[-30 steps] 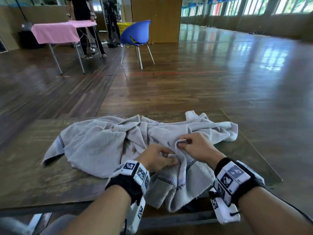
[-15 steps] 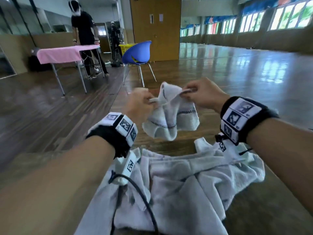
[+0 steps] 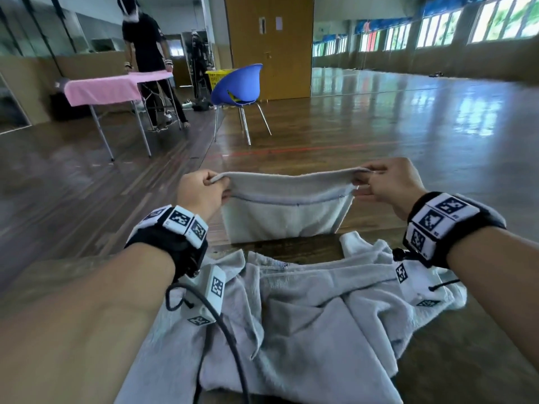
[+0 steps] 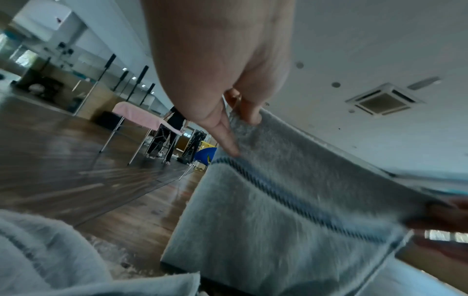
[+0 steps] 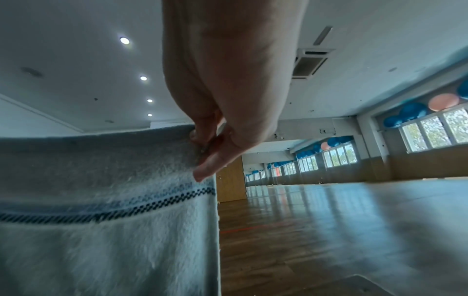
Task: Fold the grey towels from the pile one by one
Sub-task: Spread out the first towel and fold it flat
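A grey towel [image 3: 287, 211] with a dark checked stripe hangs stretched in the air above the far edge of the table. My left hand [image 3: 204, 189] pinches its upper left corner and my right hand [image 3: 382, 182] pinches its upper right corner. The left wrist view shows the towel [image 4: 291, 200] held between thumb and fingers of the left hand [image 4: 233, 120]. In the right wrist view the right hand [image 5: 210, 144] pinches the towel [image 5: 108, 200] at its top edge. A pile of grey towels [image 3: 306, 310] lies crumpled on the table below my arms.
The wooden table [image 3: 291, 247] carries the pile. Beyond it stand a blue chair [image 3: 237, 88], a yellow basket [image 3: 217, 75] and a pink-covered table [image 3: 108, 88] with a person in black [image 3: 144, 42] behind it. Wooden floor stretches to the right.
The lifted towel has gone from a bunched lump to a flat spread sheet. My hands have moved apart to its two upper corners. A second earlier both hands pinched it on the pile.
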Action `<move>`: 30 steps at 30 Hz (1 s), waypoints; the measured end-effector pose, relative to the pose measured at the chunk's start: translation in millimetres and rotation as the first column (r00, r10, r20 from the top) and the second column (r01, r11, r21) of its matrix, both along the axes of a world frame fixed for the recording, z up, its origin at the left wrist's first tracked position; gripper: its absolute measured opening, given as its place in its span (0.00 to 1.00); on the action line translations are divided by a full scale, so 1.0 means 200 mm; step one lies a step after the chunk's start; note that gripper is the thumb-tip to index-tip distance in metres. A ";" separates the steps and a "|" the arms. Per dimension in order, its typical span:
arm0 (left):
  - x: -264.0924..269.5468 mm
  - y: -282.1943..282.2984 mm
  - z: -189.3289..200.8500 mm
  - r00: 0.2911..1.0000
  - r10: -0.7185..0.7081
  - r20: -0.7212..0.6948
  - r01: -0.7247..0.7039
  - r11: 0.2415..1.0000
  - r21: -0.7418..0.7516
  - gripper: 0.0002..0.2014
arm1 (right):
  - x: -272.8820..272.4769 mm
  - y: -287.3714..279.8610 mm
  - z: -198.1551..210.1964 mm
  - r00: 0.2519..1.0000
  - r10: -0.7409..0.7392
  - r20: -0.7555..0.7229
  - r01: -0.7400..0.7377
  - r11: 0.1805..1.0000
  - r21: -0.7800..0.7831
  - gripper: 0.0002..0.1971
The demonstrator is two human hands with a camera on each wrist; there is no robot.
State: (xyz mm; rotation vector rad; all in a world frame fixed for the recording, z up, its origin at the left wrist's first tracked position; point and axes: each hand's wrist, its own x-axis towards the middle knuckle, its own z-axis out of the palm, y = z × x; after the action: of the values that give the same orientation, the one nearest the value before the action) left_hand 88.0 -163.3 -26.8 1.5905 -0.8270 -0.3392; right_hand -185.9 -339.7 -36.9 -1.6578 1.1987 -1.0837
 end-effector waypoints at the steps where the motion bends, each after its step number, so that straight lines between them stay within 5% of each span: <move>1: 0.00 0.00 0.01 0.993 0.044 0.113 -0.045 0.999 0.004 0.06 | 0.00 0.01 0.01 1.000 -0.006 0.025 0.007 0.999 -0.037 0.10; 4: 0.00 0.04 0.04 0.935 0.136 0.328 -0.142 0.990 -0.005 0.09 | -0.02 0.05 0.02 0.999 -0.020 0.051 0.027 0.989 -0.144 0.08; 8: -0.02 0.16 0.00 0.913 -0.098 0.395 -0.063 0.925 0.375 0.11 | -0.11 0.17 -0.04 0.960 0.050 -0.274 -0.088 0.988 -0.127 0.14; 11: -0.05 0.28 -0.04 0.896 -0.199 0.396 -0.024 0.870 0.492 0.11 | -0.20 0.32 -0.10 0.906 0.087 -0.413 -0.148 0.982 -0.118 0.09; 20: -0.21 0.67 0.10 0.887 -0.141 0.439 -0.065 0.904 0.422 0.11 | -0.40 0.70 -0.04 0.940 0.095 -0.328 -0.170 0.963 -0.208 0.15; 25: -0.27 0.92 0.23 0.866 -0.234 0.443 0.029 0.906 0.422 0.11 | -0.55 0.96 0.17 0.945 0.185 -0.269 -0.240 0.953 -0.187 0.06; 30: -0.35 1.20 0.36 0.851 -0.469 0.235 0.233 0.739 0.632 0.12 | -0.74 1.16 0.35 0.849 0.445 -0.285 -0.445 0.893 0.067 0.06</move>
State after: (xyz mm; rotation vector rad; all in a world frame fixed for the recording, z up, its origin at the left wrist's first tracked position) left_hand 17.3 76.2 45.1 2.1115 -1.4510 -0.6217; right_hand -333.4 -107.3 32.4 -2.0208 0.9130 -0.5588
